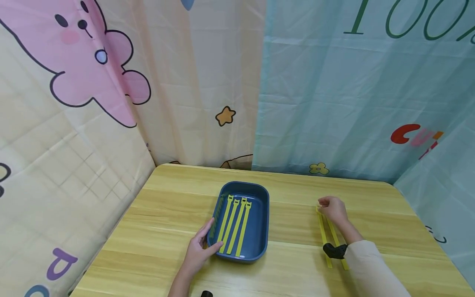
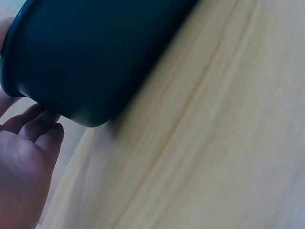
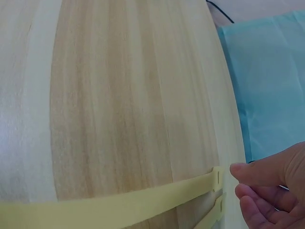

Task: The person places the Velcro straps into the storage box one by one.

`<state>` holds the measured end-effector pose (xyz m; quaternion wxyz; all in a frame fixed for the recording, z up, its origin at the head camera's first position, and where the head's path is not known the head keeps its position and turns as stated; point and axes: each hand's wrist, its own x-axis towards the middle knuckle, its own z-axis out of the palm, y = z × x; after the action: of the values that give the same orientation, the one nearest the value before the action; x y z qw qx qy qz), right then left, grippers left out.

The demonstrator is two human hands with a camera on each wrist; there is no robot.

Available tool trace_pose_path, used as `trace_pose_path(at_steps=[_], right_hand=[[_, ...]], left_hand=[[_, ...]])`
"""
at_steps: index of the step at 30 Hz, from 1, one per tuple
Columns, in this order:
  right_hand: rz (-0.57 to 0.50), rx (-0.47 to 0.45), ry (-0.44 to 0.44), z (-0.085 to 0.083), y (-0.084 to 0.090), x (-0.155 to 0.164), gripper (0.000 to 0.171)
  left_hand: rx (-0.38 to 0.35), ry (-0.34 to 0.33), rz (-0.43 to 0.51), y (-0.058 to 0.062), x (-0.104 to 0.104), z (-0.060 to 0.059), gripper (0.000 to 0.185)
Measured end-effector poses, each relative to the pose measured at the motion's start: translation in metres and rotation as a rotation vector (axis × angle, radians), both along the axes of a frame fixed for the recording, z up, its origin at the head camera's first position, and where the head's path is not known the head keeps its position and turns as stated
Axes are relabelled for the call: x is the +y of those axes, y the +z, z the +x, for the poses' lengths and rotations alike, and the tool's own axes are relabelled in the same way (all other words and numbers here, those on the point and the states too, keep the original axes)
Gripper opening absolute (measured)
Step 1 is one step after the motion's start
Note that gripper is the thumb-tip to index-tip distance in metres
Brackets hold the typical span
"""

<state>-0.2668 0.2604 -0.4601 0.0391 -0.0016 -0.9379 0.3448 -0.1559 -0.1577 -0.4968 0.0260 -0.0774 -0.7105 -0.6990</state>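
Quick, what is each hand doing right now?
Left hand: open, fingers resting against the blue tray.
Right hand: fingers loosely curled at the heads of the yellow straps on the table; no grip visible.

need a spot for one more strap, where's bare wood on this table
Bare wood lies between the blue tray and the right hand, and along the far edge. Crowded: inside the tray, and by the yellow straps.
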Motion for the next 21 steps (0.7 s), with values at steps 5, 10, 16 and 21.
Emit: trace_pose_path(at_steps=[5, 10, 16, 21], right_hand=[[0.028, -0.021, 0.016, -0.0010, -0.0013, -0.0021, 0.036], [0.093, -0.056, 0.043, -0.0041, -0.0017, -0.0029, 0.036], [0.147, -0.055, 0.054, -0.0073, -0.0056, -0.0013, 0.033], [0.146, -0.062, 0.044, -0.0081, -0.0050, -0.0020, 0.031]], left_hand=[[0.000, -0.007, 0.003, 0.0005, -0.0004, 0.0004, 0.069], [-0.008, -0.008, 0.015, 0.0025, -0.0002, 0.0011, 0.069], [0.009, -0.008, 0.011, 0.0022, 0.0008, 0.0010, 0.068], [-0.006, 0.005, -0.002, 0.0010, 0.0005, 0.0002, 0.069]])
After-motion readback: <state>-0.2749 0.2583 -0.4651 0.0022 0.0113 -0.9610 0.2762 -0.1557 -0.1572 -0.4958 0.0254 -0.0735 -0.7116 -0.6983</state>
